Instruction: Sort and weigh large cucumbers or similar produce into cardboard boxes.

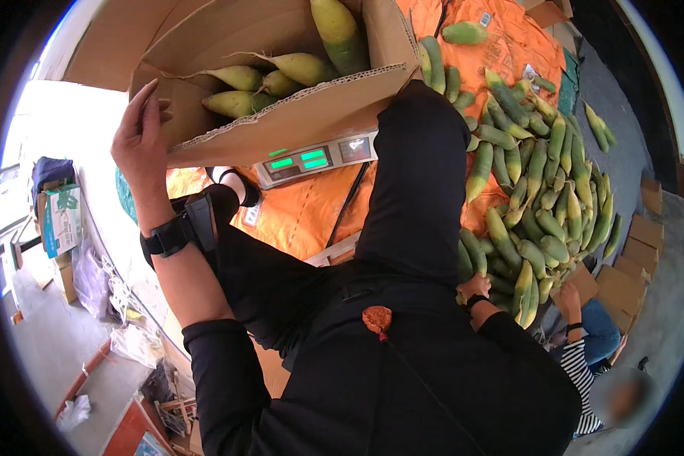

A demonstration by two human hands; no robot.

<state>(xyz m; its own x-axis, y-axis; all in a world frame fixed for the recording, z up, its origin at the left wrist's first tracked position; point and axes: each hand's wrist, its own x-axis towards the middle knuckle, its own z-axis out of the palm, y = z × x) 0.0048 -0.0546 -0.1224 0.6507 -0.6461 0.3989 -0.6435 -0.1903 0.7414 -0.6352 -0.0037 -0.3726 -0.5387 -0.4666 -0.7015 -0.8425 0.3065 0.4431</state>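
An open cardboard box (296,122) holds several green radishes (303,68) with pale, tapering root ends. At the box's left corner is my left hand (142,128), its fingers raised at the wall; whether they grip the cardboard is unclear. Just below the box, a digital scale (319,159) shows lit green displays. On the right, my right hand (474,286) is at the edge of a large pile of green radishes (538,171), its fingers bent against them. Whether it grips a radish cannot be made out.
Orange woven sheeting (296,211) lies under the scale and the pile. A co-worker (590,342) in striped sleeves sits at the lower right, one hand near the pile. Cardboard boxes (621,288) line the right side. Plastic bags (137,345) and a printed carton (62,219) are at the left.
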